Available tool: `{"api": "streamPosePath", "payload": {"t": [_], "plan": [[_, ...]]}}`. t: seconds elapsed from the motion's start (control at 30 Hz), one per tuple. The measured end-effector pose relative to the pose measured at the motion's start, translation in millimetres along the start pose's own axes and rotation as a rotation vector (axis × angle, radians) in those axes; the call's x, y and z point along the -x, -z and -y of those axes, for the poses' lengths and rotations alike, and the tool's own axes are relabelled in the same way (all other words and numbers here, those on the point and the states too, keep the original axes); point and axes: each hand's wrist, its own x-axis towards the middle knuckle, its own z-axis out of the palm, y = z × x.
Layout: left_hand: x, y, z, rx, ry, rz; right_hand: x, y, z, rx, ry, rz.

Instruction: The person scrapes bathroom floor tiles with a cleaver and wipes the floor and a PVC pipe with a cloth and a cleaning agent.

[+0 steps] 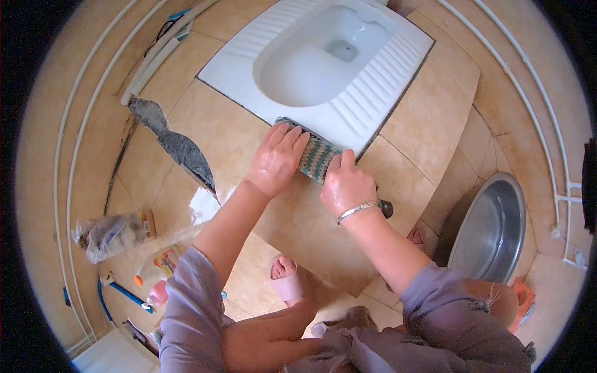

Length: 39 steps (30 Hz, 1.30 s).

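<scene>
A green-and-beige striped knitted piece (318, 159) with a dark edge lies at the near edge of the white squat toilet (311, 114). It resembles a knitted slipper, but my hands cover much of it. With its fingers laid together over the left end, my left hand (277, 158) presses and holds it. My right hand (348, 184) is closed around the right end, its fingertips partly hidden. A dark rounded knob (386, 209) shows beside my right wrist; I cannot tell what it belongs to. Both hands look wet.
A metal basin (491, 233) stands at the right by the wall. On the left are a broken strip of tile floor (183, 152), a plastic-wrapped package (118, 235), a bottle with an orange cap (158, 266) and a blue hose (129, 296). White pipes (81, 133) line the walls.
</scene>
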Motion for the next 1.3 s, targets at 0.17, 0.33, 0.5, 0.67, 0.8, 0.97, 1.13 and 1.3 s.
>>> {"api": "streamPosePath", "payload": {"t": [0.17,0.33,0.5,0.67,0.8,0.97,1.13,1.3], "plan": [[-49,-5,19,0.143,-0.003,0.022,-42,25,-9,-0.096,-0.147,0.124],[-24,-10,0,0.155,-0.161,-0.131,-6,19,-5,-0.023,-0.194,0.202],[-57,-3,18,0.124,-0.041,0.019,-40,42,-5,-0.094,-0.223,0.275],[-42,-15,2,0.163,-0.153,-0.083,-18,30,-16,-0.047,-0.212,0.245],[-65,-9,17,0.094,-0.052,0.13,-38,33,-13,-0.06,-0.194,0.256],[-55,-10,2,0.165,-0.232,-0.16,-20,29,-14,-0.084,-0.226,0.215],[-53,-10,8,0.177,-0.123,0.024,-18,30,-10,-0.064,-0.216,0.229],[-72,-5,1,0.109,-0.04,0.072,-41,40,-31,-0.106,-0.177,0.226]]}}
